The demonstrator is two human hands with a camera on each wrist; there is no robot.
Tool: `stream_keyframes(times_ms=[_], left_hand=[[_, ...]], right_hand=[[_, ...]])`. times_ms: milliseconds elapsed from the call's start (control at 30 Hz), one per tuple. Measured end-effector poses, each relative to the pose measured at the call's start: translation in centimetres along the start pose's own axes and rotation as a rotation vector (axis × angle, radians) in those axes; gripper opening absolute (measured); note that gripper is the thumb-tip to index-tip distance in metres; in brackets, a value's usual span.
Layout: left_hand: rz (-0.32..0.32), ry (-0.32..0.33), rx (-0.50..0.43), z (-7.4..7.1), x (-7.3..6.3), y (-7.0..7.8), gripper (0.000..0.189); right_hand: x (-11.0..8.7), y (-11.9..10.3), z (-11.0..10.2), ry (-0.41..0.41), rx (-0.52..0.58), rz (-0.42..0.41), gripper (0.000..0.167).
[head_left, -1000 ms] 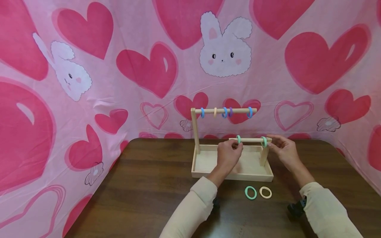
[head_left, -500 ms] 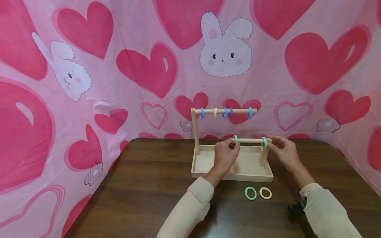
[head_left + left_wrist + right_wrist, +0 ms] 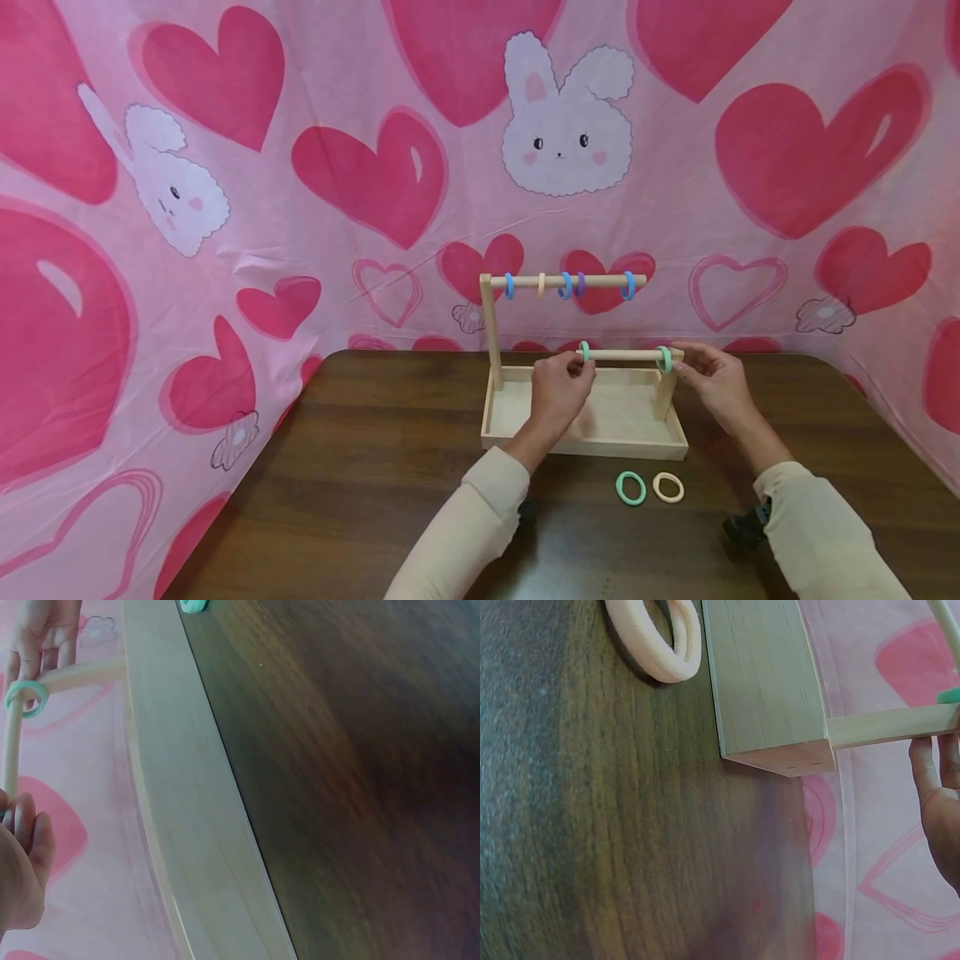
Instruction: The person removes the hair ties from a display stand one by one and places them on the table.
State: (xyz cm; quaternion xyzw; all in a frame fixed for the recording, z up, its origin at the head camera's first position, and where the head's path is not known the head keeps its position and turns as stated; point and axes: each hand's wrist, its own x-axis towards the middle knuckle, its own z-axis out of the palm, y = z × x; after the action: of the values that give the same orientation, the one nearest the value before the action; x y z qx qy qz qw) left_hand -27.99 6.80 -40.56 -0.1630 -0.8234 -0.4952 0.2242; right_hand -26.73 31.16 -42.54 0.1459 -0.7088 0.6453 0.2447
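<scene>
A wooden stand (image 3: 585, 448) with a tray base and two rods is in front of me. My left hand (image 3: 558, 389) pinches a green hair tie (image 3: 586, 345) at the free left end of the lower rod (image 3: 622, 355). In the left wrist view, the left fingers (image 3: 43, 840) largely hide that tie. Another green hair tie (image 3: 664, 360) hangs at the rod's right end, against the post (image 3: 664, 398). Around the post's top my right hand (image 3: 716, 383) grips the stand, thumb in front, fingers behind. The right wrist view shows its fingers (image 3: 924, 761) against the post.
Several blue, peach and purple hair ties hang on the upper rod (image 3: 525, 282). A green hair tie (image 3: 631, 501) and a peach hair tie (image 3: 668, 500) lie on the brown table (image 3: 360, 500) before the tray. A pink heart-patterned cloth (image 3: 322, 250) hangs behind.
My left hand has slid left along the lower rod, bringing the green hair tie to the rod's free end. The right hand stays at the post.
</scene>
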Motion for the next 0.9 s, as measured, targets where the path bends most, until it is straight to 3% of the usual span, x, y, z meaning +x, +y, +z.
stream_keyframes(times_ms=[900], left_hand=[[0.026,0.027,0.013,-2.0,0.3,-1.4,0.011]], right_hand=[[0.0,0.1,0.0,-0.001,0.021,0.002,0.041]])
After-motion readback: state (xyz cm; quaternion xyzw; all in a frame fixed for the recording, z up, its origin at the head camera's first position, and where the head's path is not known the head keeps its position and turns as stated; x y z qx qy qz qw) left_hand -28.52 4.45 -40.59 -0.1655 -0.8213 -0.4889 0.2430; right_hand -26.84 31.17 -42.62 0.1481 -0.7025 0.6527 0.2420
